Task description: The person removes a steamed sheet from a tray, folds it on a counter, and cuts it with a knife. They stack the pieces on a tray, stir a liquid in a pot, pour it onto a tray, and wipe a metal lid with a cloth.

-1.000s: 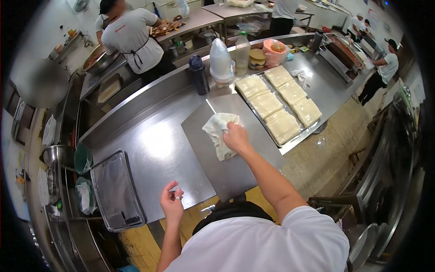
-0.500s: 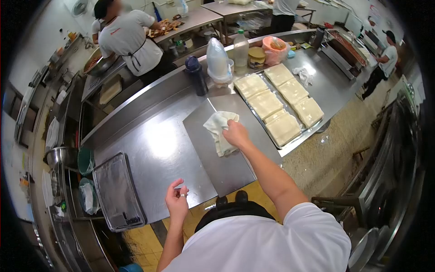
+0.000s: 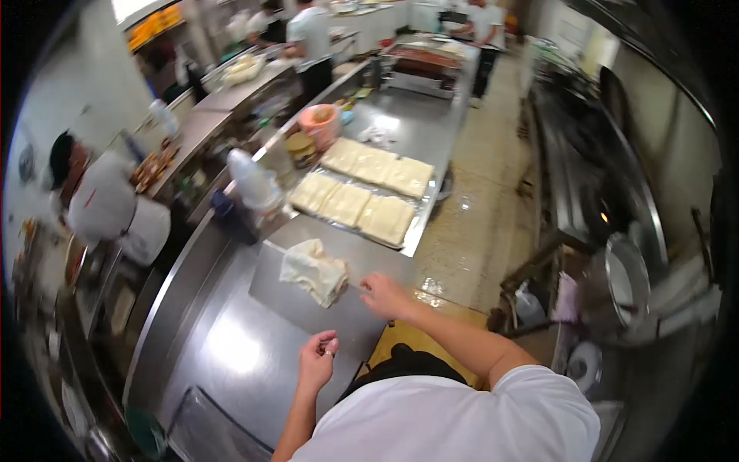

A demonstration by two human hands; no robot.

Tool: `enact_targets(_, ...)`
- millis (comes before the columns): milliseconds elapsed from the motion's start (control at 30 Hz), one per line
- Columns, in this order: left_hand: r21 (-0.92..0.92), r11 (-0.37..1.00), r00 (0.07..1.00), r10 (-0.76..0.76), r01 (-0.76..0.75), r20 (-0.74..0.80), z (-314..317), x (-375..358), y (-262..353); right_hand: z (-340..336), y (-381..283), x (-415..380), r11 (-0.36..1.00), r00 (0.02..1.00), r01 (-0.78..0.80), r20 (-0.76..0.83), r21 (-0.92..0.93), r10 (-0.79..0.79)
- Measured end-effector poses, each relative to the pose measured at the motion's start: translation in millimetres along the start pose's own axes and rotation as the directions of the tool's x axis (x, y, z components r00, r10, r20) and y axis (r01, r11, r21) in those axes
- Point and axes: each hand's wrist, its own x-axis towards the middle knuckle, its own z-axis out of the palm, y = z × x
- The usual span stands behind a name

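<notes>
A crumpled white cloth lies on a flat grey sheet on the steel counter. Just right of the cloth is my right hand, over the sheet, blurred, its fingers loosely bent and apart; no object shows in it. Nearer my body, my left hand hovers at the counter's front edge with a ring on one finger. Its fingers are half curled around nothing visible. Beyond the sheet, a tray bears two rows of pale, flat dough-like slabs.
Along the counter's back edge are a dark bottle, a plastic-wrapped white container, a jar and a pink-lined tub. A dark tray is at lower left. A co-worker stands across the counter; others are farther back.
The view has swung to the right. My right hand has let go of the cloth and moved away from it, towards the counter's front edge. My left hand's fingers are more curled.
</notes>
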Motion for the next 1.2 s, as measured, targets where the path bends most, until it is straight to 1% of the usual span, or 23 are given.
enact_targets(33, -0.019, 1.000, 0.999, 0.007, -0.006, 0.053, 0, 5, -8, -1, 0, -20, 0.999, 0.999, -0.049, -0.023, 0.009, 0.049)
enact_targets(100, 0.031, 0.999, 0.982, 0.013, -0.019, 0.187, 1, 18, -17, -8, -14, -64, 0.989, 0.988, -0.145, -0.056, 0.032, 0.146)
enact_targets(133, 0.050, 0.998, 0.954, 0.012, -0.028, 0.301, 7, 22, -23, -12, -26, -102, 0.964, 0.959, -0.260, -0.103, 0.052, 0.264)
enact_targets(200, 0.072, 0.992, 0.911, 0.067, -0.105, 0.406, 24, 25, -18, -19, -44, -147, 0.915, 0.908, -0.385, -0.128, 0.120, 0.399)
enact_targets(233, 0.084, 0.986, 0.886, 0.089, -0.142, 0.455, 33, 22, -14, -12, -40, -168, 0.908, 0.892, -0.392, -0.180, 0.144, 0.414)
enact_targets(333, 0.074, 0.971, 0.769, 0.133, -0.228, 0.625, 67, 4, 14, -13, -53, -225, 0.825, 0.792, -0.521, -0.235, 0.219, 0.563)
enact_targets(367, 0.059, 0.977, 0.726, 0.110, -0.203, 0.678, 81, 0, 5, -15, -59, -241, 0.800, 0.757, -0.551, -0.262, 0.239, 0.599)
enact_targets(433, 0.132, 0.976, 0.649, 0.011, -0.172, 0.761, 100, -21, 19, -24, -73, -272, 0.752, 0.684, -0.597, -0.312, 0.279, 0.659)
enact_targets(467, 0.171, 0.972, 0.608, -0.039, -0.161, 0.793, 111, -34, 25, -28, -81, -287, 0.747, 0.662, -0.602, -0.349, 0.280, 0.664)
enact_targets(500, 0.129, 0.963, 0.568, 0.030, -0.237, 0.823, 120, -48, 27, -33, -89, -302, 0.742, 0.638, -0.609, -0.383, 0.280, 0.668)
enact_targets(533, 0.118, 0.961, 0.521, 0.031, -0.250, 0.853, 128, -60, 23, -35, -97, -317, 0.736, 0.613, -0.616, -0.414, 0.282, 0.672)
enact_targets(600, 0.100, 0.956, 0.426, 0.028, -0.275, 0.904, 144, -82, 9, -34, -110, -346, 0.707, 0.556, -0.637, -0.452, 0.308, 0.697)
enact_targets(633, 0.155, 0.942, 0.377, -0.033, -0.297, 0.926, 150, -92, 9, -33, -115, -362, 0.691, 0.524, -0.647, -0.471, 0.323, 0.710)
enact_targets(733, 0.167, 0.938, 0.291, -0.075, -0.304, 0.954, 167, -129, 8, -23, -128, -418, 0.660, 0.446, -0.661, -0.521, 0.356, 0.728)
enact_targets(767, 0.159, 0.930, 0.263, -0.070, -0.331, 0.962, 175, -141, 5, -18, -133, -439, 0.646, 0.417, -0.666, -0.532, 0.373, 0.737)
enact_targets(867, 0.069, 0.951, 0.185, -0.013, -0.302, 0.983, 201, -179, -12, -3, -146, -504, 0.599, 0.315, -0.683, -0.571, 0.418, 0.758)
enact_targets(967, 0.070, 0.944, 0.121, -0.032, -0.324, 0.992, 222, -236, -11, 16, -162, -570, 0.569, 0.221, -0.695, -0.622, 0.440, 0.751)
enact_targets(1033, 0.069, 0.922, 0.036, -0.060, -0.381, 0.998, 230, -283, -3, 34, -169, -615, 0.554, 0.154, -0.699, -0.662, 0.451, 0.733)
enact_targets(1133, 0.044, 0.906, -0.083, -0.087, -0.421, 0.993, 240, -347, -19, 58, -185, -673, 0.475, 0.021, -0.691, -0.641, 0.545, 0.767)
enact_targets(1200, 0.006, 0.900, -0.164, -0.086, -0.436, 0.983, 245, -388, -32, 63, -205, -709, 0.437, -0.035, -0.671, -0.615, 0.599, 0.788)
